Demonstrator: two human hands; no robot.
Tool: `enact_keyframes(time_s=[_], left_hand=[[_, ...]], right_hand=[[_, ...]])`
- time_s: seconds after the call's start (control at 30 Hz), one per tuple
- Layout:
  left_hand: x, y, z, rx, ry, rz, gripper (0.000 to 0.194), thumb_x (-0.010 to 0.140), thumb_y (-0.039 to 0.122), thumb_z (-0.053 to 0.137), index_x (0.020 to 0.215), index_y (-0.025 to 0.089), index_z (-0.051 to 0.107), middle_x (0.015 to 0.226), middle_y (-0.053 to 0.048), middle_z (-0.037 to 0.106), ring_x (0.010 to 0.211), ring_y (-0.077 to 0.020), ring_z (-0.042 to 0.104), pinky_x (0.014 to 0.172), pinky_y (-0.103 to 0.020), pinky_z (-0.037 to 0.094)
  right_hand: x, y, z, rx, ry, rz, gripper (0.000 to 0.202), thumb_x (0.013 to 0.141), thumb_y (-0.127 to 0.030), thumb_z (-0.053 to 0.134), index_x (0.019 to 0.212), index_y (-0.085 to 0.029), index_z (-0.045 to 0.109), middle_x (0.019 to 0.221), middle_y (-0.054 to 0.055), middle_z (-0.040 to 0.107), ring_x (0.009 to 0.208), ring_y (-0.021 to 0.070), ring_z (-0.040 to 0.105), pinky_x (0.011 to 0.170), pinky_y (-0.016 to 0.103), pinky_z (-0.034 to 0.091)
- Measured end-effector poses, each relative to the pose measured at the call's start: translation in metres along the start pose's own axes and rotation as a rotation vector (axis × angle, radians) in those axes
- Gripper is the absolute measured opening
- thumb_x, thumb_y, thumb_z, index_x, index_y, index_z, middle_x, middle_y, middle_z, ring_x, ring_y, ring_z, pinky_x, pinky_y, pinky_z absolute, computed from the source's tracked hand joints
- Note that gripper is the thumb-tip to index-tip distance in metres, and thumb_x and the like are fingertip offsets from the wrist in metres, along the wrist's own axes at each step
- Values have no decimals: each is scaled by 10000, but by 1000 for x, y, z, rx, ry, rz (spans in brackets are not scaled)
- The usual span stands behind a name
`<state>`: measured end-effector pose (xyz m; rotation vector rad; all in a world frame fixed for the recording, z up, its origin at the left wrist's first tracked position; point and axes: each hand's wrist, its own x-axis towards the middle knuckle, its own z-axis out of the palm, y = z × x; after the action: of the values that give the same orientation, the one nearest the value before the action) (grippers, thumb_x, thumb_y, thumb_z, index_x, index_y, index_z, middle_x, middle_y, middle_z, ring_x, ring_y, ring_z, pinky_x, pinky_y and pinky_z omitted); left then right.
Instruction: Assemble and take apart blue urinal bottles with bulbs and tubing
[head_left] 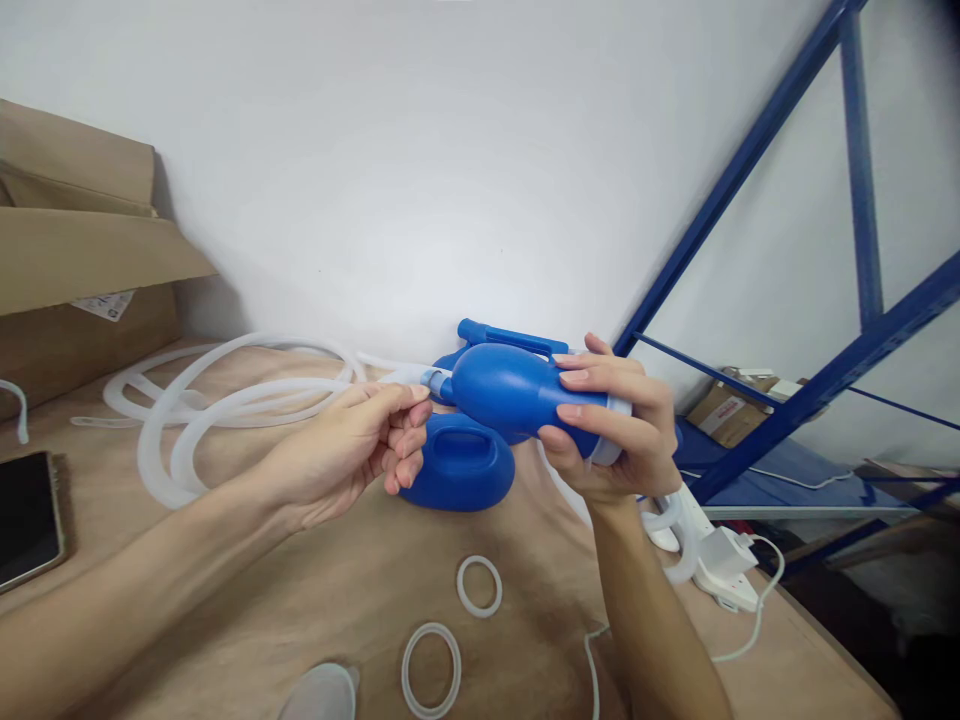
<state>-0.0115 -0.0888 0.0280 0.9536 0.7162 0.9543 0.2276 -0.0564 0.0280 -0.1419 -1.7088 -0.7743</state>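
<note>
Your right hand [630, 420] wraps the blue bottle [506, 385]; your left hand [375, 430] pinches its nozzle [442, 384], apparently adjusting it; next calls for steadiness.

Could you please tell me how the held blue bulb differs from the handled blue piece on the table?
The blue bulb is held by the right hand, while the handled piece rests on the table. The bulb's visible body is smooth and rounded; the handled piece shows an oblong hollow. Both are blue.
</note>
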Motion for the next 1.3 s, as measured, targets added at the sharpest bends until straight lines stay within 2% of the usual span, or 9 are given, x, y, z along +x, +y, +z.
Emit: enact_keyframes(time_s=[0.23,0.6,0.77,0.87,0.93,1.07,1.13,1.2,1.3], left_hand=[[1,0,-2,20,31,14,394,984,251,500,596,179,497,491,51,393,354,-65,427,324,-121,375],[3,-3,-3,32,-34,23,354,955,282,544,620,190,479,504,62,366,370,-67,411,345,-126,361],[5,-4,-5,47,-27,6,359,982,311,519,649,178,538,513,28,467,412,-101,515,384,-157,441],[7,-4,-13,198,-60,-10,356,966,432,555,730,174,621,563,-21,578,501,-164,612,454,-229,522],[5,-1,-20,416,-51,90,424,954,539,565,767,174,672,627,-63,645,576,-204,653,528,-279,560],[-6,8,-32,963,260,657,315,858,525,764,909,218,722,873,-85,708,895,-271,673,724,-282,551],[-10,11,-34,1106,331,832,421,774,485,867,1090,246,723,1105,-99,700,1139,-333,621,819,-290,538],[-12,9,-33,1179,220,828,514,788,502,862,1208,247,713,1242,-109,683,1218,-356,594,916,-326,519],[-6,2,-30,1219,79,717,364,933,529,708,1133,226,734,1124,-100,734,1036,-315,661,928,-355,482]], right_hand=[[1,-1,-1,8,5,3,84,947,-333,722,1019,-315,683,1004,26,712,928,259,773,964,622,659],[-1,-1,0,54,2,-9,123,924,-316,761,1030,-308,698,1037,35,721,955,264,762,982,619,642],[-1,-1,-1,47,-7,-12,139,915,-320,764,1033,-330,691,1044,24,720,944,258,759,971,615,644],[0,0,-2,19,-16,-8,93,935,-332,735,1012,-311,687,1002,28,724,916,254,768,944,603,661],[-2,3,-3,16,-16,14,100,937,-336,737,1020,-301,692,1002,33,730,914,254,772,939,597,669],[-8,9,-2,78,19,131,156,937,-307,745,1087,-279,716,1045,48,750,947,251,767,957,583,667],[-10,6,0,141,5,185,157,941,-289,744,1097,-270,727,1059,53,756,973,249,760,985,575,655],[-9,-1,5,188,-32,234,146,946,-281,746,1091,-272,732,1072,51,758,1006,247,752,1021,565,635],[-8,-7,12,215,-74,417,190,966,-308,739,1151,-276,707,1095,48,755,1051,240,744,1033,516,624]])
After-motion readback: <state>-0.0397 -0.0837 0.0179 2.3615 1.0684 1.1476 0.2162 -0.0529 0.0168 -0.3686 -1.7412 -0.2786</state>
